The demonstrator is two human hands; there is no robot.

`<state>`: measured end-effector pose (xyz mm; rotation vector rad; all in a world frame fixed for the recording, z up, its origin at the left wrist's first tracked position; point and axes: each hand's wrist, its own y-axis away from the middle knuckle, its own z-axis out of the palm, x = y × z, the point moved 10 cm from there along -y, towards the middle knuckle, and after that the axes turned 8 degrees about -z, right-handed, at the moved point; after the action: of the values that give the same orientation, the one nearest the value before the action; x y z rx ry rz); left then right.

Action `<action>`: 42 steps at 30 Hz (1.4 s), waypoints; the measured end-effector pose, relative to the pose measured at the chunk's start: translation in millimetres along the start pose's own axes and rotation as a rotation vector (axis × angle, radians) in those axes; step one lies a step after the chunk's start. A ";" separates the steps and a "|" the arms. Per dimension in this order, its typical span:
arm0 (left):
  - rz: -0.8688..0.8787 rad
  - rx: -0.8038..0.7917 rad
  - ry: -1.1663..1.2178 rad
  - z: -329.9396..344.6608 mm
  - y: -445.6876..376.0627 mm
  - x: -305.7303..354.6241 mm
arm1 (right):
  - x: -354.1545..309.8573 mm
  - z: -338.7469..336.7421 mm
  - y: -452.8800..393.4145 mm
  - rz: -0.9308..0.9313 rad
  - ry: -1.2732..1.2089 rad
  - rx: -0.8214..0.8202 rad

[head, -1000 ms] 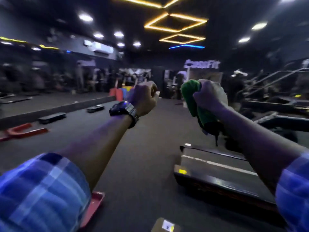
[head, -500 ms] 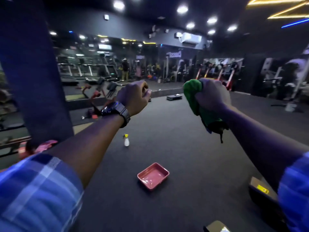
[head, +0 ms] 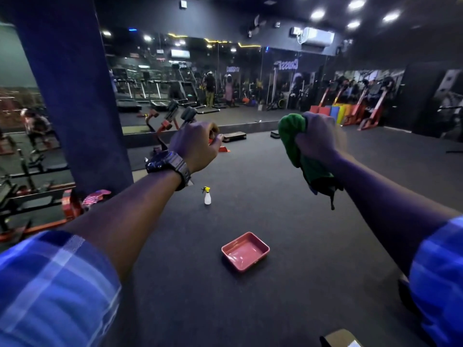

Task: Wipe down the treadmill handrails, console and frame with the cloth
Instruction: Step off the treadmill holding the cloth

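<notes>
Both arms are stretched forward at chest height. The right hand [head: 317,140] is clamped on the bunched green cloth [head: 292,136], with a dark tail of cloth hanging below the wrist. The left hand [head: 196,144] is curled into a closed fist and appears empty.

Change over the last second: the view has swung left. The treadmill deck seen at lower right a second ago is gone from sight; only a dark edge remains at the near right. Now the open floor [head: 313,221] lies ahead, with a spray bottle [head: 207,195] standing in the middle and a red tray [head: 245,251] nearer, well apart. A pillar [head: 72,96] stands on the left.

Judgement: no wiping is under way; the cloth touches no surface. The turn toward the bottle suggests wetting the cloth next, though that is uncertain.
</notes>
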<state>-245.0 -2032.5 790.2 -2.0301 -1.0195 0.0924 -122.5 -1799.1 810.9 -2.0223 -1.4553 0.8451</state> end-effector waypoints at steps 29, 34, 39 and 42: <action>0.192 -0.057 0.077 143.6 -215.2 -145.8 | -9.1 204.5 -195.7 0.045 0.081 0.069; 0.171 -0.014 0.019 165.0 -242.8 -150.2 | -1.5 230.6 -236.2 -0.044 0.058 0.080; 0.097 0.034 -0.086 195.9 -282.9 -148.0 | 31.2 248.7 -278.6 -0.150 0.065 0.064; 0.018 0.080 -0.098 215.0 -310.8 -139.7 | 67.2 263.3 -316.4 -0.195 -0.025 0.080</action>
<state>-619.7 -1890.8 833.5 -1.9783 -1.0423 0.2403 -501.9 -1629.0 843.2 -1.7842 -1.5764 0.8350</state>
